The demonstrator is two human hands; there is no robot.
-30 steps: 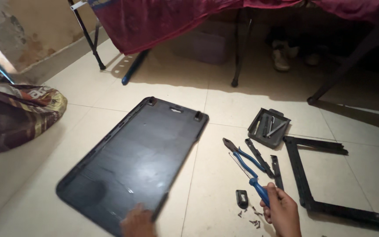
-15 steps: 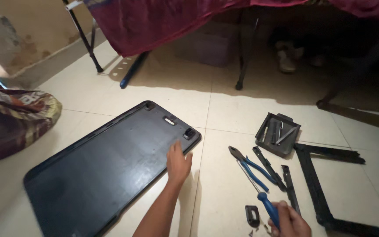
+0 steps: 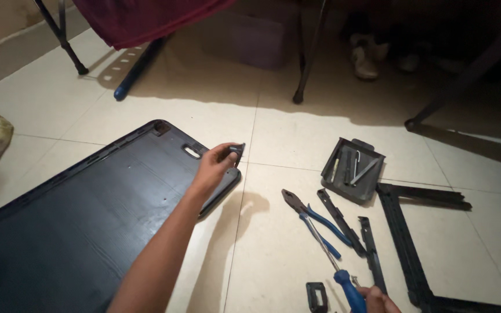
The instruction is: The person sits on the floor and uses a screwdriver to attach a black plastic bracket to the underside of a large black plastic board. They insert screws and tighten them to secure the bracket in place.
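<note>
On cream floor tiles, dim room: left hand pinches black panel at its corner; right hand grips blue-handled screwdriver. Pliers and a parts tray lie nearby.

1 large black panel, left of frame. 1 pr blue-handled pliers, centre. 1 blue-handled screwdriver, lower centre. 1 small black tray, right of centre. 1 black frame, lower right. 2 hands: left hand, right hand.
</note>
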